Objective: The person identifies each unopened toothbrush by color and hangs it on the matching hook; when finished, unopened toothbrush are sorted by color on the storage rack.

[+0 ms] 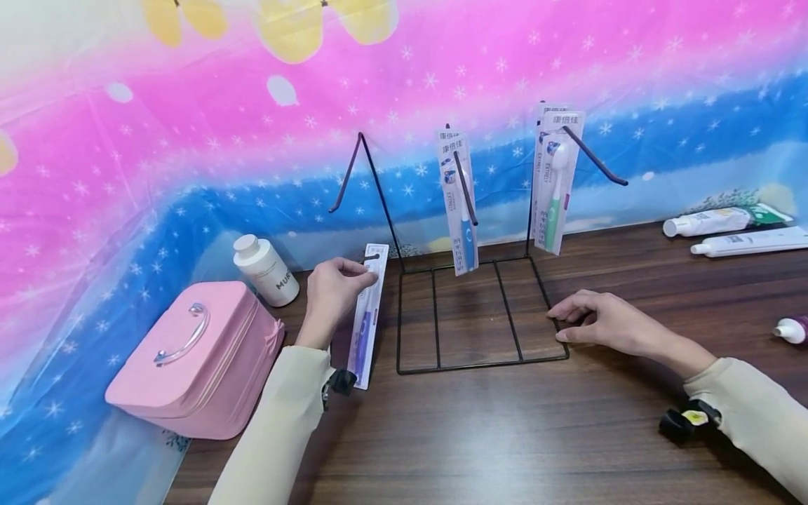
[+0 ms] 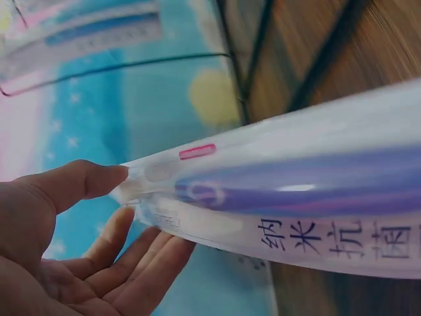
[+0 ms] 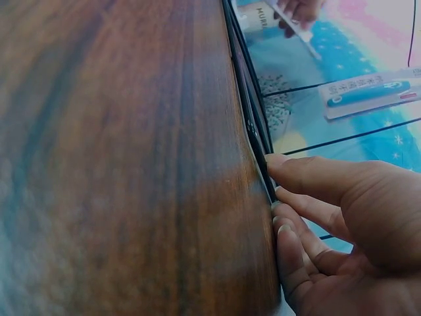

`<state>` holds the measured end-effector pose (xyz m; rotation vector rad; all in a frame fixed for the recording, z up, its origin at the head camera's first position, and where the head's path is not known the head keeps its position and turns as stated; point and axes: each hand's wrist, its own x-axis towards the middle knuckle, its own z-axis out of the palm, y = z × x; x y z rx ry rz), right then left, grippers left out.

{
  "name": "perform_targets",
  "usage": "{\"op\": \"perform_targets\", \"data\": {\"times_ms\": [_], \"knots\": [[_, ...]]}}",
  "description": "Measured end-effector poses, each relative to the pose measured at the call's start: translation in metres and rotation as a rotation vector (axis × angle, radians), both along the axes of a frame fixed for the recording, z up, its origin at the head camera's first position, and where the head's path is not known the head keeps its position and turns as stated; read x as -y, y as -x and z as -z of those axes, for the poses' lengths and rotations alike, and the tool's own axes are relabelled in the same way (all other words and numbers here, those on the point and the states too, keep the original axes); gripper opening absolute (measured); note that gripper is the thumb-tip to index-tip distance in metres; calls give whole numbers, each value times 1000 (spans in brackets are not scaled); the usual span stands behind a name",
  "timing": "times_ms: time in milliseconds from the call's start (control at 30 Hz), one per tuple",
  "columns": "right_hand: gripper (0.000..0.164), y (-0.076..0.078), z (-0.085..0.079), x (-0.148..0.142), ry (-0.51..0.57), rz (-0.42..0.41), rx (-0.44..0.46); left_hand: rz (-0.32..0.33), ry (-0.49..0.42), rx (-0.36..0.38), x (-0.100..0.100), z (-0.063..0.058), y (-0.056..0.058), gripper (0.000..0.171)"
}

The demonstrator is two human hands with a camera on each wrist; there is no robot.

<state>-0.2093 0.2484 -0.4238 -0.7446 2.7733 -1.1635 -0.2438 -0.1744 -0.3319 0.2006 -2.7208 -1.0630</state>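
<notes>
My left hand [image 1: 333, 291] pinches a packaged toothbrush [image 1: 362, 347] with a purple handle near its top, left of the black wire rack [image 1: 480, 365]. In the left wrist view, thumb and fingertips hold the clear pack [image 2: 316, 184] by its narrow end. At the base's right side, my right hand [image 1: 609, 322] grips the rod between thumb and fingers. A blue-handled toothbrush pack [image 1: 467, 245] hangs on the middle hook, another pack behind it. Green-handled toothbrush packs [image 1: 553, 210] hang on the right hook. The left hook [image 1: 345, 173] juts out above my left hand.
A pink case [image 1: 189, 358] with a silver handle and a white bottle [image 1: 266, 270] stand left. Two toothpaste tubes [image 1: 726, 221] lie at the back right, and a white-capped tube [image 1: 789, 330] at the right edge. A patterned cloth [image 1: 252, 203] hangs behind the wooden table [image 1: 480, 435].
</notes>
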Motion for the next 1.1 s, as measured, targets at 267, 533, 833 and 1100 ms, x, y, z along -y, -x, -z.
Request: {"op": "perform_targets", "data": {"times_ms": [267,533,833,1100], "knots": [[36,-1,1,-1,-13,8,-4,113,-163,-194,-17,-20,-26,42],[35,0,1,-1,8,-3,3,188,-223,-397,-35,-44,-54,42],[35,0,0,0,23,-19,0,247,-341,-638,-42,-75,-80,42],[35,-2,-1,0,20,-16,0,227,-385,-679,-42,-83,-90,46]]}}
